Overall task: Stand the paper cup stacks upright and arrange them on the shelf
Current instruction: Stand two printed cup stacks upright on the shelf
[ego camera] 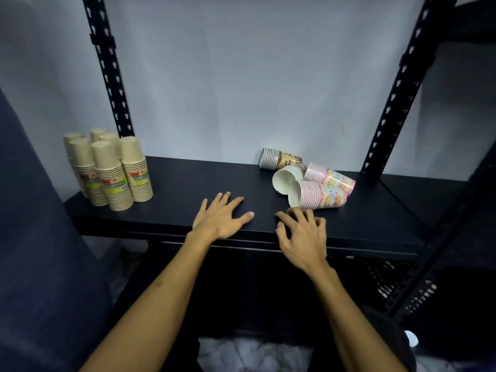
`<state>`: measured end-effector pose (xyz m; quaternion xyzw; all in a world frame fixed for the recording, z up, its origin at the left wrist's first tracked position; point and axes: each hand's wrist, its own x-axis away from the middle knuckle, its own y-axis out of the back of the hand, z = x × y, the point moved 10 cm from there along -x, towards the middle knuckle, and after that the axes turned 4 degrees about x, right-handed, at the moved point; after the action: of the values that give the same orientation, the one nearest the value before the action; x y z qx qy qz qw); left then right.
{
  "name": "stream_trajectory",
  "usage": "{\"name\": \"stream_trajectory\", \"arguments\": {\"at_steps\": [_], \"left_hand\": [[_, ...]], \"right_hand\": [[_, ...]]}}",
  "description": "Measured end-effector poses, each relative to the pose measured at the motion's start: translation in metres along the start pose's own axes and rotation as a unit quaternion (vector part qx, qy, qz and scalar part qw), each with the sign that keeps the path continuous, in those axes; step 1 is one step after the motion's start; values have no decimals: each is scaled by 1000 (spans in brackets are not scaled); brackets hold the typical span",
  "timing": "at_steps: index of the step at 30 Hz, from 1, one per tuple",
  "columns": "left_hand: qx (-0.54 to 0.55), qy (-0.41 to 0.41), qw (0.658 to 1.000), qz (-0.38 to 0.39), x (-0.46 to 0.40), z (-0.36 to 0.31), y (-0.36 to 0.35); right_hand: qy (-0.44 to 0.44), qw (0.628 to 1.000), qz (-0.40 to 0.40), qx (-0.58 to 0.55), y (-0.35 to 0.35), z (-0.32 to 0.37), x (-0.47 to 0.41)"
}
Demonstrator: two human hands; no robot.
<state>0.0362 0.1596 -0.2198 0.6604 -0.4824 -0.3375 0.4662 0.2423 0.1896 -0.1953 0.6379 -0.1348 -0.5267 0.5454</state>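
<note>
Several brown paper cup stacks [112, 173] stand upright, mouths down, at the left end of the black shelf [188, 181]. Toward the right lie toppled stacks: a brown patterned one [280, 158] at the back, another stack with its white mouth [285, 178] facing me, and two pink rainbow-printed stacks [331, 177] [319, 197]. My left hand [221, 218] rests flat on the shelf's front, fingers spread. My right hand [302, 232] hovers just in front of the nearest pink stack, fingers loosely curled, holding nothing.
Black perforated uprights [108, 68] [400, 84] frame the shelf against a pale wall. A dark panel [35, 237] stands at the left. A lower shelf with a mesh section [397, 277] sits below right.
</note>
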Motion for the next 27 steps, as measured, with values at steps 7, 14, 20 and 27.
{"name": "stream_trajectory", "arguments": {"at_steps": [7, 14, 20, 27], "left_hand": [[-6, 1, 1000, -13, 0, -1, -1], [11, 2, 999, -35, -6, 0, 2], [164, -29, 985, -35, -48, -35, 22], [328, -9, 944, 17, -126, -100, 22]], "right_hand": [[-5, 999, -30, -19, -2, -4, -2], [-105, 975, -133, -144, 10, -21, -1], [-341, 845, -178, -372, 22, -90, 6], [-492, 684, -79, -532, 5, -120, -18]]}}
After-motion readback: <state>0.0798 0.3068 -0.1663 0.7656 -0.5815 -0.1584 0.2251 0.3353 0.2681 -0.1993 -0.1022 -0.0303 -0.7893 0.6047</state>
